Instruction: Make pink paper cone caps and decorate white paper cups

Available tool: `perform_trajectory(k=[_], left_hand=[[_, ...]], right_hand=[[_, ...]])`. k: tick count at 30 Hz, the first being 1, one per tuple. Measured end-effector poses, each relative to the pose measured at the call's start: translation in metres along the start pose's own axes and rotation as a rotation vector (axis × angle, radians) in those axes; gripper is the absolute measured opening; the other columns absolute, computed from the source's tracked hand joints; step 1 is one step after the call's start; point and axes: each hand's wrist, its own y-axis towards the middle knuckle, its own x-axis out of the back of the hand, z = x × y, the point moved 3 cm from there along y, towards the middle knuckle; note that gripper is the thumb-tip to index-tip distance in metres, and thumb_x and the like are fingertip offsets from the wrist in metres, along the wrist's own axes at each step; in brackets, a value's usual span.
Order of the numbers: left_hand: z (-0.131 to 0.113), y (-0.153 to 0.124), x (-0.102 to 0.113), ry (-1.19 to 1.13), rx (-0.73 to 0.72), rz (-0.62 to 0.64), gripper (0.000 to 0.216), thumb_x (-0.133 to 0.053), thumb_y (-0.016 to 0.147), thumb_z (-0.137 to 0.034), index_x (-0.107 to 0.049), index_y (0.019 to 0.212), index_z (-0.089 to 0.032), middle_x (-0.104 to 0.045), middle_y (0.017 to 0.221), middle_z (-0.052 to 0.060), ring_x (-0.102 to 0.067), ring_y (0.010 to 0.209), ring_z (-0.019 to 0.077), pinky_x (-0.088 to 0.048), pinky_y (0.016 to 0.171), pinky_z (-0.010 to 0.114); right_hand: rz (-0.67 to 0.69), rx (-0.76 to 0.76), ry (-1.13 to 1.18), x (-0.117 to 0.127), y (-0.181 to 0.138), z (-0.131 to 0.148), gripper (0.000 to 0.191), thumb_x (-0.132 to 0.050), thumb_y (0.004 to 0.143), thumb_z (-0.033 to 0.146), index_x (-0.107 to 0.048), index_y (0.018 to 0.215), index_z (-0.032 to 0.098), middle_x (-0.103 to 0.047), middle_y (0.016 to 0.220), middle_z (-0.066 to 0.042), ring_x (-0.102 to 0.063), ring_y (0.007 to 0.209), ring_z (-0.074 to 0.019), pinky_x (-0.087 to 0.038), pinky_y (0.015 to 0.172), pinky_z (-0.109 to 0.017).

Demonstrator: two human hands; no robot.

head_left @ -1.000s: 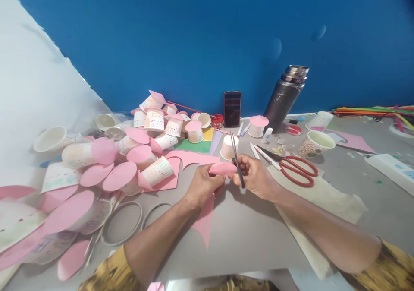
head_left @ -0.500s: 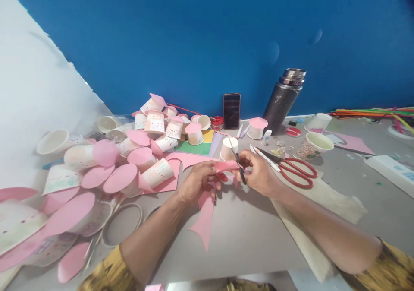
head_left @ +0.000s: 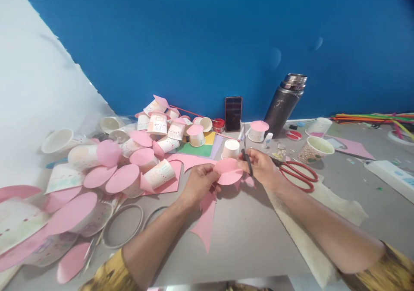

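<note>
Two patterned yellow-brown sleeves (head_left: 108,273) come in over the near edge of a grey tabletop (head_left: 252,239), whose middle is bare and matte. Near left, pink-capped paper cups (head_left: 121,179) lie tumbled across the surface, many on their sides, beside a grey ring (head_left: 141,217). A pointed pink paper offcut (head_left: 205,226) lies under the left hand (head_left: 199,183), which pinches the left edge of a pink paper disc (head_left: 228,176). The disc is held above the table at the centre, bent across its middle. The right hand (head_left: 261,168) is closed around black-handled scissors (head_left: 248,165), blades pointing away; whether its fingertips also grip the disc is hard to make out. Under the right forearm spreads a cream sheet (head_left: 343,209), with larger red-handled scissors (head_left: 284,166) at its far end.

Just beyond the disc, a white paper cup (head_left: 230,147) stands upside down. Farther left are green and yellow card (head_left: 197,149) and more capped cups; farther right, a patterned paper cup (head_left: 313,149) stands upright, and a white power strip (head_left: 390,174) lies near the right side. Along the far edge, a phone (head_left: 233,114) stands upright near a dark, leaning steel flask (head_left: 283,105), and brightly coloured sticks (head_left: 365,118) lie at far right. Behind rises a deep blue wall (head_left: 194,45), meeting a white one (head_left: 39,79) at left.
</note>
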Motion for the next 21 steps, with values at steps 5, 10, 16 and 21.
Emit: perform_trajectory(k=[5, 10, 16, 21], left_hand=[[-0.001, -0.004, -0.005, -0.034, 0.012, 0.043, 0.017, -0.07, 0.074, -0.031, -0.071, 0.074, -0.014, -0.064, 0.052, 0.003, -0.058, 0.042, 0.0146, -0.046, 0.04, 0.023], [0.001, -0.004, -0.007, -0.118, 0.087, 0.113, 0.015, -0.074, 0.07, -0.027, -0.068, 0.069, -0.013, -0.059, 0.049, 0.003, -0.054, 0.039, 0.0147, -0.046, 0.037, 0.026], [-0.01, 0.004, 0.01, -0.484, 0.133, -0.124, 0.013, -0.074, 0.068, -0.017, -0.062, 0.066, -0.013, -0.057, 0.054, 0.001, -0.056, 0.046, 0.0107, -0.045, 0.04, 0.019], [-0.014, 0.008, 0.018, -0.72, 0.2, -0.259, 0.013, -0.065, 0.074, -0.012, -0.056, 0.066, -0.015, -0.054, 0.054, 0.0, -0.059, 0.05, 0.012, -0.051, 0.045, 0.021]], right_hand=[[0.01, -0.037, -0.029, -0.004, -0.003, -0.001, 0.039, -0.088, 0.06, 0.033, -0.064, 0.086, 0.018, -0.061, 0.063, 0.005, -0.052, 0.054, -0.0099, -0.041, 0.05, -0.022], [-0.009, -0.036, 0.001, -0.006, -0.008, 0.003, 0.042, -0.089, 0.058, 0.037, -0.064, 0.085, 0.018, -0.062, 0.065, 0.004, -0.053, 0.056, -0.0101, -0.042, 0.051, -0.022], [0.088, -0.08, -0.086, -0.014, -0.016, 0.013, 0.049, -0.08, 0.069, 0.06, -0.065, 0.089, 0.019, -0.066, 0.073, -0.001, -0.057, 0.061, -0.014, -0.044, 0.053, -0.025], [0.302, -0.106, -0.14, -0.024, -0.023, 0.005, 0.053, -0.075, 0.075, 0.067, -0.062, 0.083, 0.016, -0.065, 0.074, -0.004, -0.051, 0.059, -0.0121, -0.038, 0.053, -0.026]])
